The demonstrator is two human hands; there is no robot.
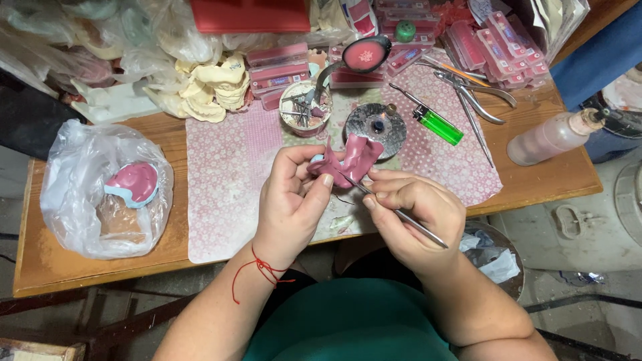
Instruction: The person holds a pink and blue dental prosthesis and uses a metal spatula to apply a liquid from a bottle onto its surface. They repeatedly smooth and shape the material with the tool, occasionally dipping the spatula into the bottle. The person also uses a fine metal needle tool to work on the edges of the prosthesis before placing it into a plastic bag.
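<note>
The wooden table (548,180) carries a pink patterned cloth (227,167), which lies under both hands and probably keeps wax drips off the wood. Far to the left of the left hand, a crumpled clear plastic bag (87,194) holds another pink piece on a pale blue base. Beyond the hands, a pile of cream plaster casts (210,90) sits with rough, lumpy shapes. To the right of the right hand lies a cloudy plastic bottle (552,137) on its side. Just beyond the fingers stands a small round metal burner (375,126) with a tiny flame, near enough, it seems, for warming the tool; a green lighter (438,125) rests beside it. The left hand (291,200) is curled around a pink wax piece (351,160), soft-looking and curved, thumb pressed on its lower edge so it stays steady and turned upward. The right hand (414,210) pinches a thin metal instrument (401,215) like a pen, its tip touching the wax.
</note>
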